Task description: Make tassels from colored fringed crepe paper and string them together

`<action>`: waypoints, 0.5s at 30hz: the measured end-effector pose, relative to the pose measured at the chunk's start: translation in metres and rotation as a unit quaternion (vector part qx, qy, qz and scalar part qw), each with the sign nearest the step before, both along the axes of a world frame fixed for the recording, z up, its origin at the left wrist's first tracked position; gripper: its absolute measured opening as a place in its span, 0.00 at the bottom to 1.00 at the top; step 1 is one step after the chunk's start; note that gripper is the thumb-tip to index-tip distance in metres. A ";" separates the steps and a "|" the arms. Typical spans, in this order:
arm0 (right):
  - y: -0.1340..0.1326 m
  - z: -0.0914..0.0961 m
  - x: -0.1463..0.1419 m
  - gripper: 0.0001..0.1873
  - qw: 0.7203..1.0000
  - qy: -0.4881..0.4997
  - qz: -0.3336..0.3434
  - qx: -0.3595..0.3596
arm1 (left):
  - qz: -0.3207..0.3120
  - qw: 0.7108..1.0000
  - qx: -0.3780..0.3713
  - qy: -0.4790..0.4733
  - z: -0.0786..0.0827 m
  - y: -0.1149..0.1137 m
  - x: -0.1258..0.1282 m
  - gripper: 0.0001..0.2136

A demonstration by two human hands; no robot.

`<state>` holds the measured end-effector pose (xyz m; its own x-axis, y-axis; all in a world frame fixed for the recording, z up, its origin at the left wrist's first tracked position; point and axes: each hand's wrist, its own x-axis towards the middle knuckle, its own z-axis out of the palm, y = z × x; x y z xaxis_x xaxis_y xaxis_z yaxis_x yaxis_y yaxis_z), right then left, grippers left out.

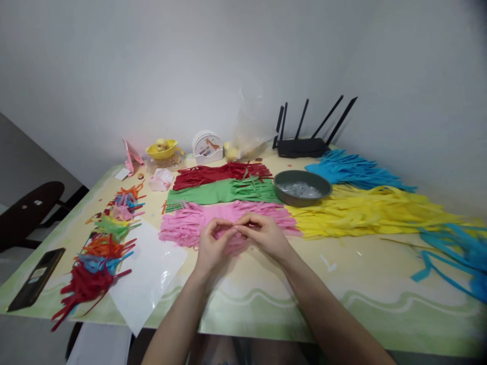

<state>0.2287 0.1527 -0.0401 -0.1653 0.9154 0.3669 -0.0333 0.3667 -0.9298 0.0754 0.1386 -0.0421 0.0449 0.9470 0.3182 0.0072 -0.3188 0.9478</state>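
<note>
Pale walls (182, 61) close off the far side of the patterned counter (266, 314) that I watch through the head view. Near its middle I have the left hand (213, 243) and right hand (268, 237) meeting, fingers (218, 223) bent, thumb and index tips pressed together; I cannot tell whether anything small is pinched between them. Directly beneath lies the pink fringe (182, 223), partly covered from my viewpoint. Beyond it I see the green fringe (205, 193), then the red fringe (216, 174), laid in rows. To the right, a dark bowl (304, 201) with clear bits inside stands by the end of the long yellow fringe (380, 213); the blue fringe (353, 170) sits behind, and loose blue strips (462, 258) lie at the right edge. On my left are a white sheet (148, 274), a multicoloured garland (102, 248) and a dark phone (36, 279). Against the wall I make out a yellow dish (152, 152), a giraffe-printed holder (207, 148), a plastic bag (253, 124) and a black router (302, 148), antennas raised.
</note>
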 end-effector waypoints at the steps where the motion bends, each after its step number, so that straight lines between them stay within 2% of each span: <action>1: 0.000 0.001 0.000 0.12 1.000 0.005 0.003 -0.008 | 0.000 1.000 -0.003 -0.007 0.000 0.001 -0.001 0.07; 4: 0.000 0.002 0.001 0.14 0.998 0.040 0.005 -0.041 | -0.008 0.999 -0.022 -0.039 -0.004 0.003 -0.002 0.08; 7: -0.001 0.006 0.001 0.16 0.996 0.073 -0.022 -0.055 | -0.022 0.996 -0.041 -0.073 -0.006 0.004 -0.005 0.09; 12: -0.011 0.022 0.003 0.15 0.996 0.049 -0.068 -0.027 | -0.052 0.991 -0.051 -0.112 0.000 0.002 -0.009 0.09; 15: -0.026 0.032 0.001 0.14 0.996 0.024 -0.088 0.004 | -0.045 0.989 -0.041 -0.133 0.004 -0.011 -0.008 0.10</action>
